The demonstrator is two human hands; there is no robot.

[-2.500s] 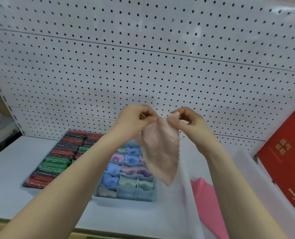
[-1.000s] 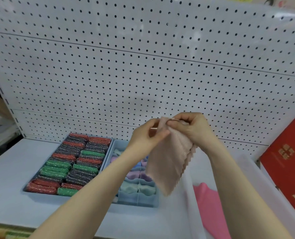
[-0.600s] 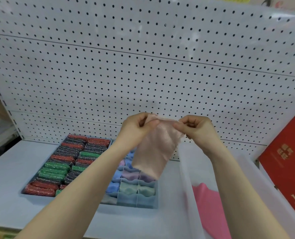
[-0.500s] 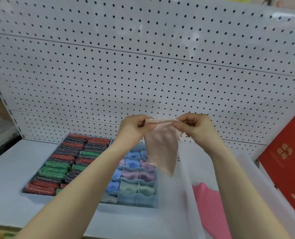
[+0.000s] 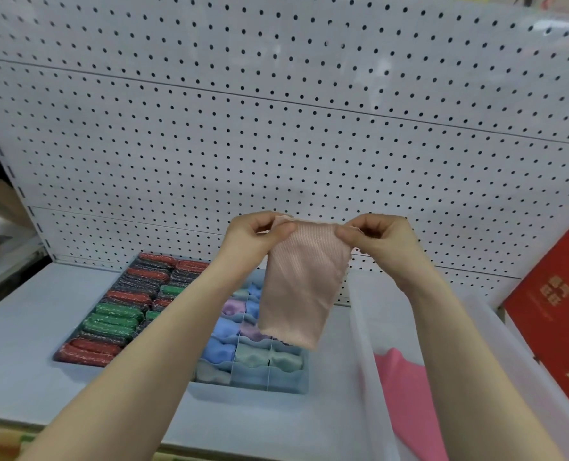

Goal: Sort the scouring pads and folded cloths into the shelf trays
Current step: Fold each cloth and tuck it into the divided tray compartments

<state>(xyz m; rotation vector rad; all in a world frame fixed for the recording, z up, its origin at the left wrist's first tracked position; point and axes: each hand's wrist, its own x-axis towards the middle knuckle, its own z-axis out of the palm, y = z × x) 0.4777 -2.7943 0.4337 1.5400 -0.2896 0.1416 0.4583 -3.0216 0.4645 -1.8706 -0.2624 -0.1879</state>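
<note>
Both hands, left hand and right hand, pinch the peach cloth hanging at 12 o'clock above the cloth tray; uneven folding could stop it fitting a compartment.
</note>
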